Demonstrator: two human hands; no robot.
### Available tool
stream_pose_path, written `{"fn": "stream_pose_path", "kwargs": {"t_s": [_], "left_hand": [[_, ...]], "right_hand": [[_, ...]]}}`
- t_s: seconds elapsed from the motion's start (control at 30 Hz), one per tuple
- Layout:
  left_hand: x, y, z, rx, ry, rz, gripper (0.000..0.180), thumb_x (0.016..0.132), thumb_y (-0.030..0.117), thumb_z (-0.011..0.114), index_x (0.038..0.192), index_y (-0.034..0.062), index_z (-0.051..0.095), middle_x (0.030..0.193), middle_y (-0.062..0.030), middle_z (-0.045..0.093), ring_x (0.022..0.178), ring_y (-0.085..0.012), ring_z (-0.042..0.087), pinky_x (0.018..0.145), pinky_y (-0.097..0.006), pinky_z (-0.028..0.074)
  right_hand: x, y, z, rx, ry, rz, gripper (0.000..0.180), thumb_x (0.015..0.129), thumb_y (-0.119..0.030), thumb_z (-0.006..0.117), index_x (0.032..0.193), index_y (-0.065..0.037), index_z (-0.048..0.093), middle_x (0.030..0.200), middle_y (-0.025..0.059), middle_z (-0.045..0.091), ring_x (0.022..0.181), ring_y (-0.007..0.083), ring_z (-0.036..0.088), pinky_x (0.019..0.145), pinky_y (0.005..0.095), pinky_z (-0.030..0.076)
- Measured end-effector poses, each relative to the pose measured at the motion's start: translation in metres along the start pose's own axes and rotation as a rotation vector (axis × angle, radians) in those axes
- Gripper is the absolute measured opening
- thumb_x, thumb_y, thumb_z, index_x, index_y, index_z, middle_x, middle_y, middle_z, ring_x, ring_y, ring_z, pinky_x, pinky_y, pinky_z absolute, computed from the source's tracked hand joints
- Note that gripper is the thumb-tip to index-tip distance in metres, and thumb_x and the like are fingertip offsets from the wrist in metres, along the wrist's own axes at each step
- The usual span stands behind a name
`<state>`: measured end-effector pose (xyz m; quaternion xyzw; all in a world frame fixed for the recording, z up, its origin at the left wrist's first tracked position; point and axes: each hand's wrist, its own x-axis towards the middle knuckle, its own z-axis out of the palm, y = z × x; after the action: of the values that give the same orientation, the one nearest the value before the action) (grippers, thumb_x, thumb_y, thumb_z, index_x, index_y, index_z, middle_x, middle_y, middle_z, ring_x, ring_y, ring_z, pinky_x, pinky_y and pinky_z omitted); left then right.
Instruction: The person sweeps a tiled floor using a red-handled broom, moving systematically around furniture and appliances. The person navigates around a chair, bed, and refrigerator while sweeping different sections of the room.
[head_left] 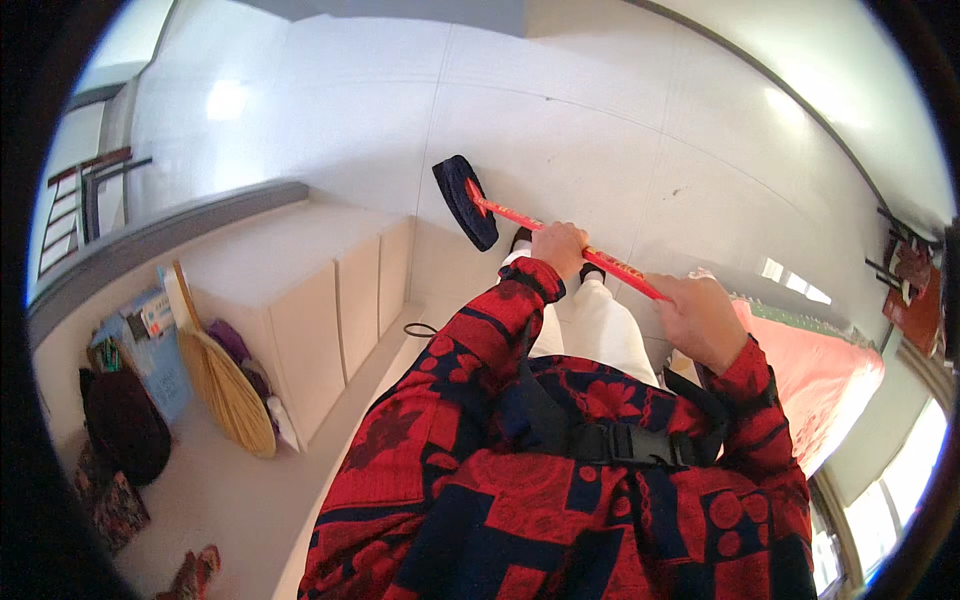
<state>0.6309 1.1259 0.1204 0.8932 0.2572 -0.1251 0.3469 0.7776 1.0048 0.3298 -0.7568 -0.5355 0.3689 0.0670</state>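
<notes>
A mop [622, 271] with a red pole slants across the middle of the view. Its dark navy pad [464, 203] rests on the pale floor at the far left end of the pole, just ahead of my feet. Partway along the pole, my left hand [560, 248] is wrapped around it. My right hand [703, 316] grips the pole's near end, which is mostly hidden in the fist. Both arms wear red and black patterned sleeves.
White cabinets [309, 315] stand to my left, with a woven straw fan [228, 390] and dark bags [127, 425] beyond them. On the right is a surface covered in pink cloth [815, 375]. Pale tiles [560, 130] make up the floor ahead, with a wall along the right.
</notes>
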Motion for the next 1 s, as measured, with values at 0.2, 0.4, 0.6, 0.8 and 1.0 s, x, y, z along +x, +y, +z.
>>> {"fn": "stream_pose_path", "kwargs": {"t_s": [0.2, 0.4, 0.6, 0.8, 1.0], "left_hand": [[0.010, 0.044, -0.022, 0.060, -0.161, 0.341, 0.036, 0.071, 0.044, 0.075, 0.069, 0.0092, 0.067, 0.071, -0.0117, 0.065, 0.070, -0.0330, 0.065, 0.061, -0.047, 0.050], [0.026, 0.092, -0.007, 0.222, -0.360, 0.592, 0.023, 0.076, 0.031, 0.069, 0.071, 0.0089, 0.066, 0.074, -0.0102, 0.064, 0.077, -0.0307, 0.064, 0.065, -0.048, 0.047], [0.062, 0.142, 0.033, 0.336, -0.379, 0.824, 0.011, 0.076, 0.021, 0.064, 0.071, 0.0121, 0.065, 0.077, -0.0060, 0.062, 0.082, -0.0266, 0.059, 0.070, -0.043, 0.040], [0.088, 0.214, 0.078, 0.512, -0.363, 1.144, 0.011, 0.075, 0.021, 0.062, 0.066, 0.0141, 0.064, 0.071, -0.0051, 0.059, 0.079, -0.0240, 0.057, 0.070, -0.042, 0.039], [0.121, 0.268, 0.096, 0.429, -0.284, 1.302, 0.007, 0.072, 0.015, 0.062, 0.065, 0.0136, 0.062, 0.072, -0.0046, 0.057, 0.079, -0.0239, 0.056, 0.079, -0.043, 0.038]], "right_hand": [[-0.076, 0.008, -0.023, 0.097, 0.081, 0.123, 0.032, 0.084, -0.016, 0.053, 0.114, -0.011, 0.062, 0.068, 0.0174, 0.059, 0.062, 0.0353, 0.060, 0.055, 0.0465, 0.046], [-0.146, 0.019, 0.002, 0.112, 0.146, 0.273, 0.044, 0.082, -0.010, 0.058, 0.125, -0.008, 0.051, 0.078, 0.0147, 0.058, 0.068, 0.0360, 0.060, 0.058, 0.0464, 0.047], [-0.189, 0.062, 0.035, 0.676, 0.219, 0.415, 0.045, 0.082, -0.011, 0.058, 0.124, -0.005, 0.041, 0.091, 0.0258, 0.058, 0.084, 0.0480, 0.056, 0.068, 0.0515, 0.046], [-0.237, 0.088, 0.070, 1.544, 0.278, 0.718, 0.048, 0.083, 0.000, 0.056, 0.131, -0.005, 0.047, 0.080, 0.0027, 0.058, 0.068, 0.0157, 0.057, 0.056, 0.0318, 0.046], [-0.230, 0.084, 0.096, 1.651, 0.688, 0.816, 0.059, 0.083, -0.003, 0.061, 0.139, -0.003, 0.044, 0.082, 0.0002, 0.058, 0.073, 0.0068, 0.055, 0.064, 0.0238, 0.047]]}}
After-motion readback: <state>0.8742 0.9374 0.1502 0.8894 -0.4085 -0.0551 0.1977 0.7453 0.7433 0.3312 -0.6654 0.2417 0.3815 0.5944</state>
